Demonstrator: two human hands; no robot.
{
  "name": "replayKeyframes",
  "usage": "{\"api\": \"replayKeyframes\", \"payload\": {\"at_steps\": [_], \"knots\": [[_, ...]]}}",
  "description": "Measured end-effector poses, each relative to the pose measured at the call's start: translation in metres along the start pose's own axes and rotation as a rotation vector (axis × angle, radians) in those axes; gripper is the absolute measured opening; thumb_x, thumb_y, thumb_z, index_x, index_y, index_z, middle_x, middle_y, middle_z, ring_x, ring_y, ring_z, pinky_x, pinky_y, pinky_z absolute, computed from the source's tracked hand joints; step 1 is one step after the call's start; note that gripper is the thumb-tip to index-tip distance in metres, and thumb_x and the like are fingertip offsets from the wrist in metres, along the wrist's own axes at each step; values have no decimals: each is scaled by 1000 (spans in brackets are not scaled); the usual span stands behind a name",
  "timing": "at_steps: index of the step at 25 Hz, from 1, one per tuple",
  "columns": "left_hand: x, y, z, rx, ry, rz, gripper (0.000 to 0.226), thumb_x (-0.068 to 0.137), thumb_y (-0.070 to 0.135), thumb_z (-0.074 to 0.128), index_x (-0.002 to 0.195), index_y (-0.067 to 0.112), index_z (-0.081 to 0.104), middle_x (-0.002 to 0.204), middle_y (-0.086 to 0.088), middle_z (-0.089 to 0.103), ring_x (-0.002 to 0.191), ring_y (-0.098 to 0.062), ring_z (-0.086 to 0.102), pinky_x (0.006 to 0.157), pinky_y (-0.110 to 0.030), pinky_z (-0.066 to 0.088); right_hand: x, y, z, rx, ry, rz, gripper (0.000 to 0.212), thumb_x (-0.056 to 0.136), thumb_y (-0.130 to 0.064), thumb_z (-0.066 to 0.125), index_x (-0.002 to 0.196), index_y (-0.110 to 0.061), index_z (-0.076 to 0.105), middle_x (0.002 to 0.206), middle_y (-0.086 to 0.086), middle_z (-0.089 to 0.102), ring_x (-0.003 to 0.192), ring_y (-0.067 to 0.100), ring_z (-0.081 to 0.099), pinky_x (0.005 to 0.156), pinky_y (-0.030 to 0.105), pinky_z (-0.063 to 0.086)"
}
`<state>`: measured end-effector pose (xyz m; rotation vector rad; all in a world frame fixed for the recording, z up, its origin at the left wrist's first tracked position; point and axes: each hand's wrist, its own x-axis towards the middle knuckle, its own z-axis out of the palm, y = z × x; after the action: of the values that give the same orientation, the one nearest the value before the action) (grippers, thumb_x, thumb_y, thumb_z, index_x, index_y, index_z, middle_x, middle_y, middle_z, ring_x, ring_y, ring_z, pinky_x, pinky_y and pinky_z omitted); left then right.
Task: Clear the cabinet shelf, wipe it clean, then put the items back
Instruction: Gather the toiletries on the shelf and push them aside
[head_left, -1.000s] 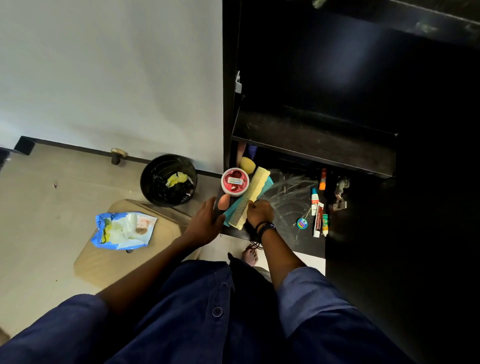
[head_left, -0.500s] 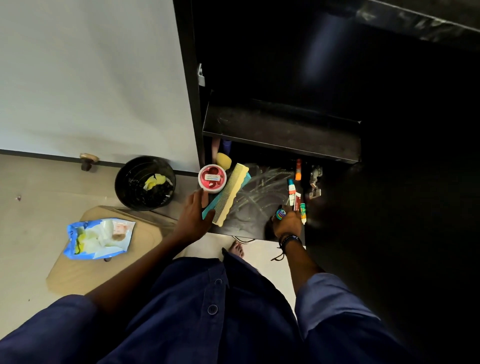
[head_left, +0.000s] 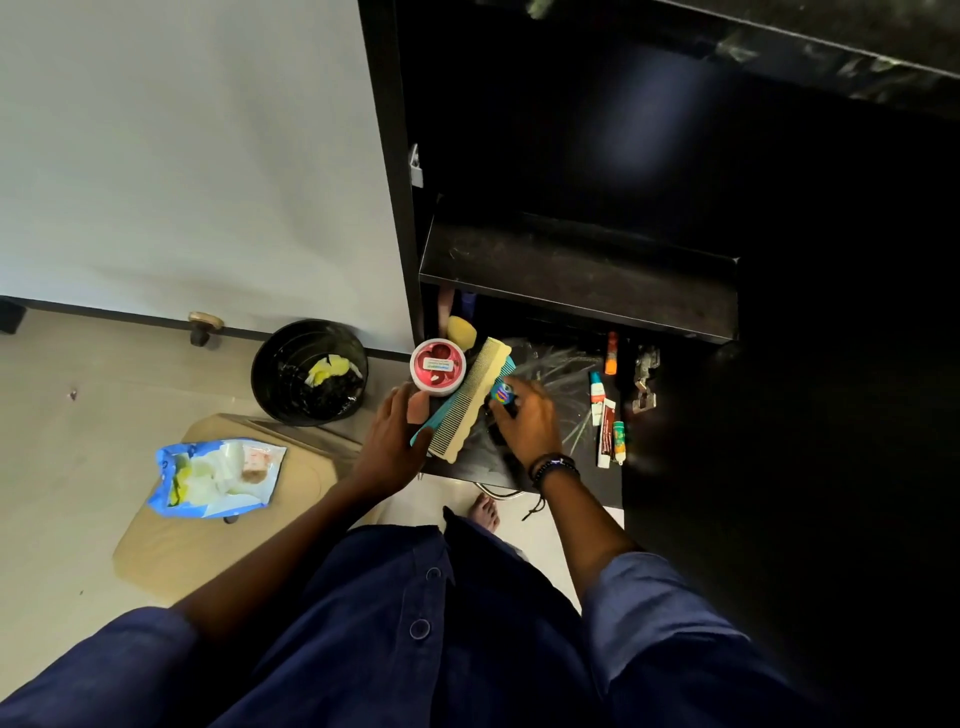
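Left of centre on the floor, a black bin (head_left: 291, 395) holds yellow scraps. On the lower cabinet shelf (head_left: 571, 460) sit a red-lidded jar (head_left: 437, 365), two combs (head_left: 467, 402) and tubes (head_left: 605, 415) (far right). The right hand (head_left: 527, 423) pinches a small blue tin (head_left: 503, 393); the left hand (head_left: 392, 444) lies against the combs, grip unclear.

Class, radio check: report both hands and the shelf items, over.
Left hand at combs' near end, grip unclear. Right hand grips small blue tin. Red-lidded jar, tubes not yet off shelf.
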<state>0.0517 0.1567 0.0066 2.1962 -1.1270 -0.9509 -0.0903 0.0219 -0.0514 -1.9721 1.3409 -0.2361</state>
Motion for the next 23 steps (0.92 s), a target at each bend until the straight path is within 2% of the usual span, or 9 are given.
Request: {"api": "replayKeyframes", "payload": {"at_steps": [4, 8, 12, 14, 17, 20, 23], "knots": [[1, -9, -1, 22, 9, -99, 74, 93, 27, 54, 149, 9, 10, 156, -14, 17, 144, -30, 18, 114, -46, 28, 20, -49, 23, 23, -60, -171, 33, 85, -20, 64, 116, -11, 59, 113, 12, 62, 105, 27, 59, 88, 39, 53], [1, -14, -3, 6, 8, -173, 77, 91, 32, 56, 150, 13, 9, 158, -11, 14, 144, -29, 18, 114, -49, 28, 28, -62, 40, -95, -131, -153, 45, 86, -17, 63, 129, -13, 53, 127, 12, 56, 118, 29, 51, 95, 41, 50], [0, -13, -1, 4, 9, -166, 76, 91, 30, 56, 149, 11, 11, 157, -12, 16, 144, -29, 18, 116, -48, 25, 21, -49, 38, -82, -108, -165, 49, 82, -30, 69, 127, -17, 54, 121, 8, 58, 112, 25, 53, 91, 39, 51], [-3, -3, 1, 19, 40, -79, 71, 92, 25, 57, 148, 8, 17, 154, -16, 23, 143, -32, 21, 115, -47, 24, 15, -32, 27, -69, -37, -117, 48, 83, -36, 66, 126, -16, 53, 121, 9, 58, 113, 27, 53, 93, 41, 49], [-4, 7, 9, 138, 152, 103, 66, 85, 26, 57, 141, 5, 30, 143, -25, 40, 135, -43, 33, 110, -52, 26, 4, 6, 2, -145, 62, 67, 46, 89, -35, 61, 127, -12, 51, 127, 15, 53, 117, 32, 51, 97, 43, 46], [5, 18, 25, 214, 181, 108, 70, 82, 37, 54, 140, 3, 35, 144, -19, 40, 136, -39, 29, 112, -50, 27, -10, 53, -27, -252, 118, 287, 49, 90, -32, 57, 131, -8, 45, 134, 18, 46, 122, 36, 47, 100, 43, 43], [15, 36, 43, 230, 179, 158, 65, 84, 41, 49, 138, 6, 40, 141, -14, 44, 131, -34, 34, 108, -45, 31, -17, 87, -48, -302, 107, 423, 54, 88, -23, 59, 136, -6, 40, 130, 20, 46, 116, 38, 51, 97, 43, 45]]}}
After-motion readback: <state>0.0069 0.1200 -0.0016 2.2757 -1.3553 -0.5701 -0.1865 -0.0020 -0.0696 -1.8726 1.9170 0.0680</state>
